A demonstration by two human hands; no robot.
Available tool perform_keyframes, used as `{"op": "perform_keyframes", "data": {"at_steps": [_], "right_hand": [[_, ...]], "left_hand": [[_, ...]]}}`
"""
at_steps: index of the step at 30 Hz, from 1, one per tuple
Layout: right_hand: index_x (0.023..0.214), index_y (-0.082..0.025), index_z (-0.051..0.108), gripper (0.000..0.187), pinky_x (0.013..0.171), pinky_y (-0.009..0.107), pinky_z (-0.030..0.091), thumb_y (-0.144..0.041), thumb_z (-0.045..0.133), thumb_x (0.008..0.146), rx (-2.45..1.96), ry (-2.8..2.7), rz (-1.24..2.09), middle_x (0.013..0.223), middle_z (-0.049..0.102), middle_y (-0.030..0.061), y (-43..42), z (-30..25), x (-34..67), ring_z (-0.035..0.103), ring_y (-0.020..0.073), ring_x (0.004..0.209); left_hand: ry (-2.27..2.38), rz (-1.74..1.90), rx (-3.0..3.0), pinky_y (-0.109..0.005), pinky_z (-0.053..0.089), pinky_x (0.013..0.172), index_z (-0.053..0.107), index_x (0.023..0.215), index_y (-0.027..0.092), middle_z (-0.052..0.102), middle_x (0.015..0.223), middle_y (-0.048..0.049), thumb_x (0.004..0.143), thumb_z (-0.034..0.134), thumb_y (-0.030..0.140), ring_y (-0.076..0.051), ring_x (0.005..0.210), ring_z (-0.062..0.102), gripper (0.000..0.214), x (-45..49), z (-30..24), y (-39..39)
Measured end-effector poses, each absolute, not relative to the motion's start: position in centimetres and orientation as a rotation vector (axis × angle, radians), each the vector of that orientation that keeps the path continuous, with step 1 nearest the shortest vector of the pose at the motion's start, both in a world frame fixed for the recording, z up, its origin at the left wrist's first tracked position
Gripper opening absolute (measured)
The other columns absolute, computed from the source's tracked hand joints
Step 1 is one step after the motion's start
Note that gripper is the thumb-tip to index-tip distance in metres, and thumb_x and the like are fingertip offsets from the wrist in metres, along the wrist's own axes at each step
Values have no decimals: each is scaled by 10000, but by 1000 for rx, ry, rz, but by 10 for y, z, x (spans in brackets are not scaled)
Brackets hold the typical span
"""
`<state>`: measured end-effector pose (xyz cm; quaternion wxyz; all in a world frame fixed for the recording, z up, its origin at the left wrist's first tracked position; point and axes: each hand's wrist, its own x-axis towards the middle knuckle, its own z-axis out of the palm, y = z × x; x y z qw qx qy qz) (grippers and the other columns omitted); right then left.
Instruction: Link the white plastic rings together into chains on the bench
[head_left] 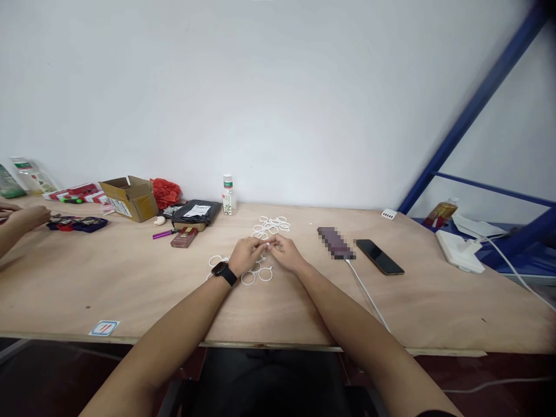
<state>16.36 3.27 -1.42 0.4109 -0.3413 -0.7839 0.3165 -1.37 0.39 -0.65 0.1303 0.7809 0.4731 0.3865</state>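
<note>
My left hand (247,255), with a black watch on its wrist, and my right hand (284,252) meet at the middle of the wooden table (130,289). Their fingertips pinch together on a small white plastic ring (266,245). Several white rings (259,273) lie joined just below my hands. A loose pile of white rings (271,226) sits right behind them.
A black phone (380,256) and a cabled device (334,242) lie to the right. Left of centre are a small bottle (227,195), a black pouch (195,212), a cardboard box (129,198), a purple lighter (163,234). Another person's hand (26,219) rests far left. A blue metal frame (473,110) stands right.
</note>
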Motion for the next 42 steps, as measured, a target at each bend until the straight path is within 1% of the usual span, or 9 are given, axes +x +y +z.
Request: {"op": "perform_keyframes", "data": {"at_steps": [10, 17, 23, 26, 29, 32, 35, 37, 42], "right_hand": [[915, -191, 619, 120, 804, 302, 497, -268, 543, 862, -808, -1990, 816, 926, 707, 31, 30, -11, 163, 657, 167, 883], [851, -199, 698, 124, 699, 266, 472, -283, 625, 798, -926, -2015, 641, 791, 702, 12, 34, -14, 162, 628, 156, 731], [1033, -214, 653, 231, 651, 256, 467, -298, 584, 829, -926, -1967, 692, 716, 645, -20, 46, -25, 166, 588, 137, 654], [1132, -211, 597, 296, 677, 265, 486, -227, 512, 849, -934, -1932, 690, 884, 657, 10, 55, -31, 169, 599, 125, 679], [1205, -208, 570, 360, 796, 306, 494, -167, 445, 871, -993, -1990, 592, 1051, 652, 54, 64, -36, 168, 625, 146, 835], [1208, -203, 608, 343, 994, 397, 401, -204, 447, 906, -1121, -2176, 391, 1218, 615, 102, 70, -40, 165, 539, 219, 1144], [1251, -263, 607, 355, 1074, 497, 286, -345, 458, 939, -1289, -2366, 320, 1414, 491, 91, 70, -42, 162, 396, 289, 1313], [1259, -294, 601, 371, 1081, 519, 257, -418, 436, 950, -1332, -2435, 310, 1455, 455, 61, 68, -42, 162, 360, 304, 1341], [1261, -274, 580, 356, 1038, 423, 319, -380, 421, 961, -1264, -2415, 193, 1330, 572, 60, 59, -34, 162, 464, 238, 1243]], "left_hand": [[1500, 1024, 2440, -345, 404, 879, 689, 857, 216, 715, 885, -43, 943, 470, 314, -203, 899, 621, 255, -15, -1, 0], [1645, 986, 2357, -349, 412, 862, 684, 877, 212, 715, 875, -30, 925, 485, 336, -204, 874, 631, 240, -15, -3, 1], [1547, 994, 2376, -340, 443, 867, 680, 997, 214, 701, 978, -52, 941, 449, 397, -210, 950, 620, 300, -17, -10, 4], [1439, 946, 2447, -348, 439, 914, 667, 1079, 212, 686, 1072, -69, 929, 473, 429, -219, 1014, 605, 327, -15, -14, 4], [1357, 843, 2520, -347, 430, 930, 662, 1125, 235, 676, 1107, -63, 905, 513, 472, -219, 1033, 600, 356, -12, -15, 0], [1309, 719, 2574, -344, 411, 927, 697, 1028, 269, 694, 1048, -33, 898, 523, 485, -211, 1022, 602, 306, -10, -14, -3], [1341, 649, 2585, -354, 379, 929, 708, 877, 251, 706, 968, -20, 889, 533, 483, -206, 996, 601, 290, -9, -12, -5], [1406, 631, 2570, -363, 365, 921, 693, 803, 228, 700, 921, -25, 879, 536, 500, -203, 957, 601, 323, -10, -11, -4], [1617, 599, 2528, -410, 330, 909, 645, 675, 185, 675, 915, -58, 861, 526, 523, -223, 930, 590, 404, -15, -10, 0]]}}
